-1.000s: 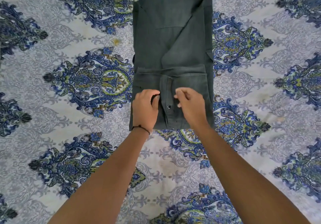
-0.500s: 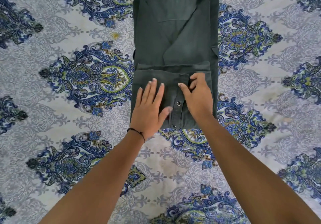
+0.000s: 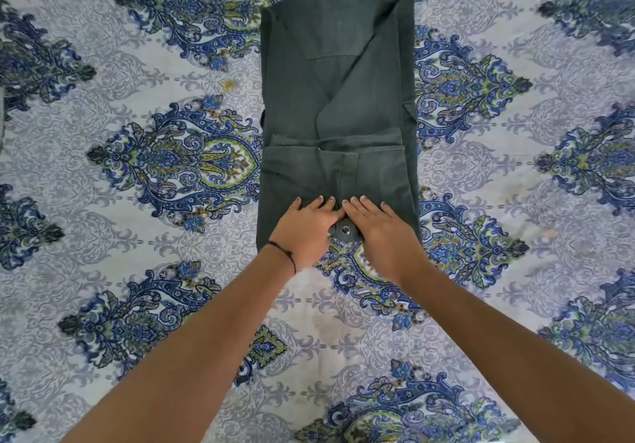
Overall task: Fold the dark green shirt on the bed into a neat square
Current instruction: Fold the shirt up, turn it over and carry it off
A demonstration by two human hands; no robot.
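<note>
The dark green shirt [image 3: 338, 99] lies on the bed as a long narrow rectangle, sleeves folded in, collar at the far end. Its bottom hem part is folded up over the lower third, with the button placket showing down the middle. My left hand [image 3: 307, 228] rests flat on the near edge of that fold, fingers spread. Beside it my right hand [image 3: 381, 228] lies flat too, index fingers almost touching. A metal snap button [image 3: 344, 232] shows between the two hands. Neither hand grips the cloth.
The bed is covered by a white sheet [image 3: 137, 202] printed with blue and green paisley medallions, spreading on all sides of the shirt. A thin black band circles my left wrist [image 3: 281, 252].
Both hands slid back toward me along the folded hem part and now lie flat at its near edge. The right hand went from curled to flat. The camera view shifted slightly.
</note>
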